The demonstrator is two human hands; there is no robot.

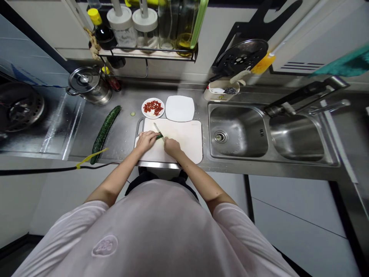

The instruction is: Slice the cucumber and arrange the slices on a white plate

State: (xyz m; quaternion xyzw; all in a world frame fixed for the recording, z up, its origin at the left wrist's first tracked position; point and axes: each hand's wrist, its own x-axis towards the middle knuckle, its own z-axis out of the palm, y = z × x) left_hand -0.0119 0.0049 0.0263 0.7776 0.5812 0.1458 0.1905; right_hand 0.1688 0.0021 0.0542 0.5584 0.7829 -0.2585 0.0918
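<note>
On a white cutting board point(184, 140), my left hand point(146, 141) presses down on a piece of cucumber point(159, 136), most of it hidden under the fingers. My right hand point(172, 147) grips a knife point(157, 128), its blade slanting up and left across the cucumber's right end. Behind the board sit a white plate of chopped red pepper pieces point(153, 107) and a bare white plate point(180, 108). A whole long cucumber point(105, 130) lies on the counter left of the board, with a small cut cucumber end point(132, 114) near it.
A lidded steel pot point(89, 85) and a red sauce bottle point(111, 79) stand at the back left. A wall rack point(150, 54) carries jars and bottles. To the right is a double sink point(239, 129) with a faucet point(305, 96). A black cable point(57, 170) crosses the counter's front edge.
</note>
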